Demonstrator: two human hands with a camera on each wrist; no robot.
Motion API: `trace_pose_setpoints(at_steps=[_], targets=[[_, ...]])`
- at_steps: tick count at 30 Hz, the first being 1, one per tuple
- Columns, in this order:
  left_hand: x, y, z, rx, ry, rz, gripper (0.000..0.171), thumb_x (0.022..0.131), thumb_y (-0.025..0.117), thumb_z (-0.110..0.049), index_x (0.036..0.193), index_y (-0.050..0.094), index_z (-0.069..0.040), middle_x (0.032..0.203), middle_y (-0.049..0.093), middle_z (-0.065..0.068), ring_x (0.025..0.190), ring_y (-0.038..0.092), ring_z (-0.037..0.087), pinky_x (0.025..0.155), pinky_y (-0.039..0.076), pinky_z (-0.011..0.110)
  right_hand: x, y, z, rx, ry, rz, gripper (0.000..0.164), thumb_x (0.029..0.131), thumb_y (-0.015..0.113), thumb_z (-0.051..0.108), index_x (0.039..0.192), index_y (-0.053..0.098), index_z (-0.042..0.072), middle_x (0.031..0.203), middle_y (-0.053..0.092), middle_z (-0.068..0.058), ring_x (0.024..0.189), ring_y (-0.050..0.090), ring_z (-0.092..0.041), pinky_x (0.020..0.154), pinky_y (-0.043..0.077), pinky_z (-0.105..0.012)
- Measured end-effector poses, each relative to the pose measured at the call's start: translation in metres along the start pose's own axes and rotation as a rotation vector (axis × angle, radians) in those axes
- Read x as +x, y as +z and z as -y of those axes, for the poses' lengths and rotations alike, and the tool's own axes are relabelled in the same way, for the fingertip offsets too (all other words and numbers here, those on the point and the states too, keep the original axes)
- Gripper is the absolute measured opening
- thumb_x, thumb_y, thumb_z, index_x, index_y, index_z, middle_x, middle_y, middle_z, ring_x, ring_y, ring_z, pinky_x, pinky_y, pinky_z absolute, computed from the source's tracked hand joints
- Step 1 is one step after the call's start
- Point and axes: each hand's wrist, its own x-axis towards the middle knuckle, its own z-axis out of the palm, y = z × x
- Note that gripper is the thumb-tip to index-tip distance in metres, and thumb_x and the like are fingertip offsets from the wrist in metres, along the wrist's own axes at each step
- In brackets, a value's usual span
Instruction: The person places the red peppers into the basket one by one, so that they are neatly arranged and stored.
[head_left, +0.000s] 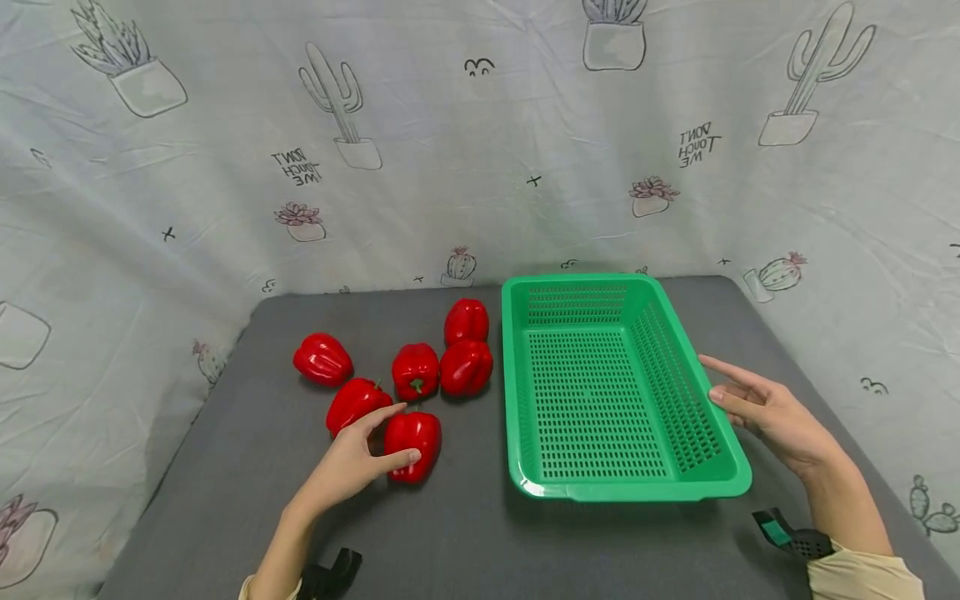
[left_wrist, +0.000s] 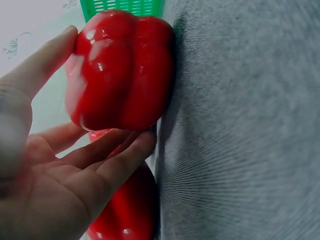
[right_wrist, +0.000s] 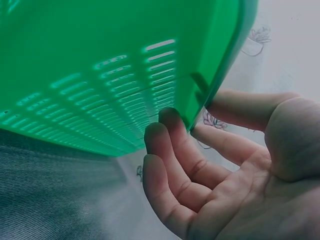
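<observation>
- Where the left hand [head_left: 341, 475] reaches in, a glossy red pepper [head_left: 422, 433] sits between its thumb and fingers, low over the grey table [head_left: 465, 533]; from where I stand I can't tell whether its weight rests there.
- That hand is spread about as wide as the pepper, gripping it with the thumb on one side and the fingers on the other.
- Just behind those fingers lies a second pepper [head_left: 356, 404]; whether they touch it I can't make out.
- Farther beyond the left hand, a third pepper [head_left: 322, 358] lies near the second.
- Ahead of the left fingertips is a fourth pepper [head_left: 415, 362], stem toward the person, and to its right a fifth pepper [head_left: 467, 368] touches a sixth pepper [head_left: 467, 321].
- Between the two hands, nearer the right, is a slotted green basket [head_left: 512, 392].
- At its outer side the right hand [head_left: 780, 421] touches the rim with thumb and index finger, set apart, the other fingers loosely bent and wrapped round nothing.
- Behind the right hand come a black strap [head_left: 810, 543] and a pale sleeve [head_left: 862, 575].
- Beyond both hands hangs a cactus-print cloth [head_left: 480, 183].
</observation>
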Motion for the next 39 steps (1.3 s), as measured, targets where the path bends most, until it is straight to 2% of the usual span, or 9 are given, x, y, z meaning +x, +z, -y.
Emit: trace_pose_setpoints(at_steps=[6,10,14,17,21,24,30,36,39], targets=[[0.0024,0.0009,0.0024,-0.058,-0.070,0.033,0.074,0.078,0.084,-0.036,0.140,0.052,-0.011,0.124,0.058,0.005,0.107,0.056,0.028,0.079,0.055,0.033,0.0001,-0.0005,-0.0024,0.034,-0.005,0.010,0.054,0.104,0.049,0.006,0.155,0.031,0.011,0.108,0.070,-0.013,0.094,0.068,-0.019,0.077,0.055,-0.034],[0.0029,0.0009,0.0039,-0.079,-0.072,0.035,0.074,0.078,0.085,-0.034,0.139,0.052,-0.010,0.124,0.058,0.006,0.107,0.056,0.028,0.080,0.055,0.033,0.0006,0.0001,-0.0030,0.049,-0.005,0.016,0.055,0.104,0.049,0.006,0.155,0.030,0.011,0.101,0.071,-0.014,0.089,0.068,-0.021,0.076,0.055,-0.035],[0.0030,0.0016,0.0058,-0.092,-0.058,0.034,0.074,0.077,0.085,-0.034,0.139,0.052,-0.010,0.124,0.058,0.006,0.107,0.058,0.027,0.080,0.055,0.032,0.0008,0.0016,-0.0023,0.069,-0.002,0.025,0.055,0.104,0.048,0.007,0.156,0.028,0.011,0.087,0.070,-0.011,0.077,0.066,-0.018,0.071,0.054,-0.035],[0.0031,0.0026,0.0065,-0.104,-0.054,0.035,0.074,0.077,0.086,-0.033,0.139,0.052,-0.010,0.124,0.058,0.006,0.105,0.059,0.027,0.079,0.056,0.032,0.0000,0.0028,-0.0021,0.084,0.008,0.027,0.055,0.104,0.048,0.008,0.156,0.028,0.011,0.078,0.066,-0.006,0.070,0.061,-0.015,0.068,0.053,-0.035],[0.0030,0.0036,0.0068,-0.113,-0.056,0.036,0.074,0.077,0.086,-0.032,0.139,0.053,-0.011,0.123,0.059,0.006,0.103,0.060,0.026,0.078,0.056,0.031,-0.0014,0.0036,-0.0027,0.095,0.010,0.023,0.055,0.104,0.049,0.007,0.155,0.029,0.011,0.067,0.051,-0.003,0.066,0.053,-0.014,0.065,0.050,-0.033],[0.0028,0.0040,0.0069,-0.126,-0.057,0.038,0.072,0.077,0.086,-0.031,0.138,0.053,-0.011,0.122,0.059,0.006,0.101,0.061,0.026,0.077,0.056,0.031,-0.0017,0.0038,-0.0034,0.094,0.008,0.012,0.054,0.104,0.049,0.007,0.155,0.030,0.011,0.064,0.043,-0.003,0.064,0.050,-0.013,0.063,0.048,-0.033],[0.0017,0.0033,0.0070,-0.154,-0.045,0.048,0.067,0.078,0.086,-0.029,0.135,0.055,-0.011,0.120,0.060,0.009,0.099,0.063,0.025,0.076,0.056,0.031,0.0000,0.0038,-0.0056,0.115,0.025,0.008,0.055,0.104,0.048,0.007,0.155,0.028,0.010,0.066,0.050,-0.003,0.066,0.055,-0.011,0.066,0.051,-0.034],[0.0016,0.0037,0.0052,-0.162,-0.055,0.055,0.069,0.077,0.086,-0.029,0.135,0.055,-0.010,0.122,0.059,0.010,0.099,0.062,0.027,0.076,0.056,0.032,-0.0006,0.0030,-0.0065,0.114,0.037,0.005,0.055,0.104,0.048,0.008,0.155,0.028,0.011,0.066,0.045,-0.005,0.066,0.052,-0.012,0.066,0.049,-0.033],[0.0013,0.0044,0.0047,-0.162,-0.062,0.052,0.069,0.077,0.086,-0.029,0.135,0.054,-0.009,0.122,0.058,0.010,0.099,0.062,0.026,0.075,0.056,0.032,-0.0008,0.0031,-0.0064,0.138,0.035,0.016,0.055,0.105,0.047,0.007,0.156,0.027,0.011,0.070,0.055,-0.005,0.068,0.057,-0.013,0.068,0.051,-0.034]])
